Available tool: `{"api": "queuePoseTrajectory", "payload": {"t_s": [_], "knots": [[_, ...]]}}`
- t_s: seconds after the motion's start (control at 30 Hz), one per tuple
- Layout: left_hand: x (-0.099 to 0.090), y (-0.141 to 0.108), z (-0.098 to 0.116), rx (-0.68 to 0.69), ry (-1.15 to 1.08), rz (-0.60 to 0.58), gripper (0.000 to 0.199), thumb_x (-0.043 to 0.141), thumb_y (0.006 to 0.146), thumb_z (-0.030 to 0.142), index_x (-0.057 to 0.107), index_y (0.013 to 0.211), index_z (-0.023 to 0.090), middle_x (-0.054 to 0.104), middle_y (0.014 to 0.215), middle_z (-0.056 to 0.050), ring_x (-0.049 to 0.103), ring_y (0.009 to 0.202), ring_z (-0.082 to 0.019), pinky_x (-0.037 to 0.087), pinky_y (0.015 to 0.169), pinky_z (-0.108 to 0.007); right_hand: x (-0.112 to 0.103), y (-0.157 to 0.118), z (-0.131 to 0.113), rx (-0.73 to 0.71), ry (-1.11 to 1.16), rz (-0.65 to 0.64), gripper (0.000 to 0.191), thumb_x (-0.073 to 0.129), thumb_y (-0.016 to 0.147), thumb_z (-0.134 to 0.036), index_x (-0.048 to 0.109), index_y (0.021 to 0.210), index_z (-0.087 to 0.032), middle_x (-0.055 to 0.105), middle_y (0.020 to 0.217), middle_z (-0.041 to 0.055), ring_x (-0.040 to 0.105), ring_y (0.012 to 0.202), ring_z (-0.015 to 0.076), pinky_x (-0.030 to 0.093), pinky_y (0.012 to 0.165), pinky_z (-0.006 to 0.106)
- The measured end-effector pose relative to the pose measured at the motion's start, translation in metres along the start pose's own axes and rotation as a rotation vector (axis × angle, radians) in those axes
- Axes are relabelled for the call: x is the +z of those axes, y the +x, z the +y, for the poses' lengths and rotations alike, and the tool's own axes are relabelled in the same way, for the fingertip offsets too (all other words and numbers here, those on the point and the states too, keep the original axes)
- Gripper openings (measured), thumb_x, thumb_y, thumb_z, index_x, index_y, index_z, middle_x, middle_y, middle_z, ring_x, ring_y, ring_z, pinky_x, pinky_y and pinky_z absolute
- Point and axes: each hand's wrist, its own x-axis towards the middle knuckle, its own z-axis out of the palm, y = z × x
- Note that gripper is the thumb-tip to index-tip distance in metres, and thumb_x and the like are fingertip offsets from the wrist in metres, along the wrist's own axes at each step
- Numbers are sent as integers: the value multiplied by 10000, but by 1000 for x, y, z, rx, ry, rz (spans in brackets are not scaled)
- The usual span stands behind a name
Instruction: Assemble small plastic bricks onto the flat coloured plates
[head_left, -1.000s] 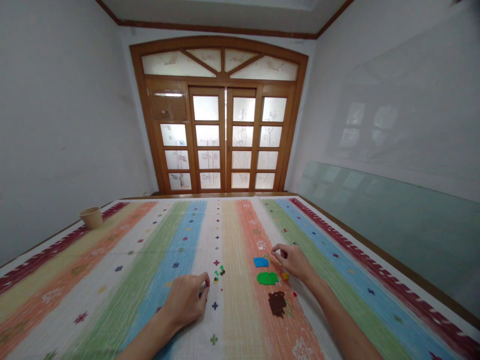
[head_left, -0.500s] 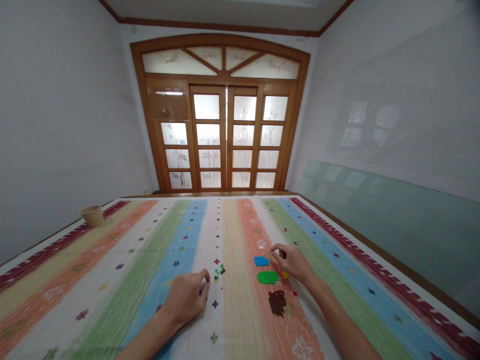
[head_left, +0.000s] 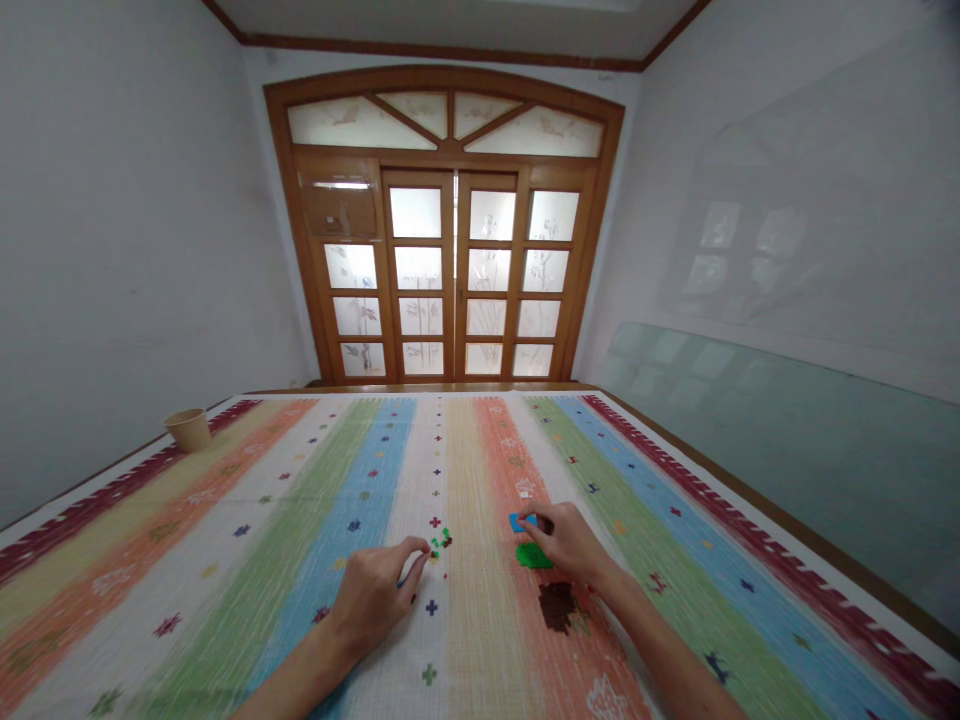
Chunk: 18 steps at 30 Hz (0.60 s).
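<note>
My left hand (head_left: 379,588) rests on the striped cloth with its thumb and index fingertips close together. They are at the edge of a loose cluster of tiny green and brown pieces (head_left: 446,538). Whether a piece is between them is too small to see. My right hand (head_left: 568,542) is bent over a flat blue patch of pieces (head_left: 516,522), thumb and forefinger pinched at its right side and partly covering it. What the pinch holds, if anything, is hidden. Just below lies a green patch (head_left: 531,555), partly behind the hand. A dark brown patch (head_left: 556,606) lies nearer to me.
A beige cup (head_left: 188,430) stands near the table's far left edge. The striped tablecloth (head_left: 465,620) covers the table. A small white piece (head_left: 524,493) is beyond the blue patch. A pale green glass panel (head_left: 750,410) leans along the right wall, and wooden doors (head_left: 454,280) are behind the table.
My right hand has moved left and slightly nearer, onto the blue patch's edge and over part of the green one. My left fingertips have reached right to the tiny pieces.
</note>
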Motion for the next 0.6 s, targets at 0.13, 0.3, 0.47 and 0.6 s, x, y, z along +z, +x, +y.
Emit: {"api": "queuePoseTrajectory", "payload": {"t_s": [0.13,0.3,0.47,0.6], "knots": [[0,0,3,59,-21,11,260,449,987,281,693,938,205,633,537,20,597,481,-108,431,558,-210,8,-2,-12,-27,56,-10,225,553,858,-290,743,845,-170,614,579,13,526,530,132,360,558,241],[4,-4,6,185,-99,4,248,455,1003,278,687,938,216,678,599,15,624,506,-101,433,572,-218,18,-7,-29,-53,137,-54,229,558,865,-303,748,834,-179,590,567,4,510,530,129,359,560,242],[4,-5,8,231,-133,-10,230,466,999,258,685,937,224,673,592,23,620,497,-101,437,573,-223,29,-15,-50,-44,211,-124,186,601,845,-274,765,838,-186,518,518,-23,447,500,113,319,532,231],[2,-5,8,230,-127,-34,225,479,989,249,695,934,222,663,577,19,618,497,-100,444,570,-216,35,-21,-67,-38,233,-188,168,624,830,-236,774,899,-206,526,539,-30,443,517,111,336,556,227]]}}
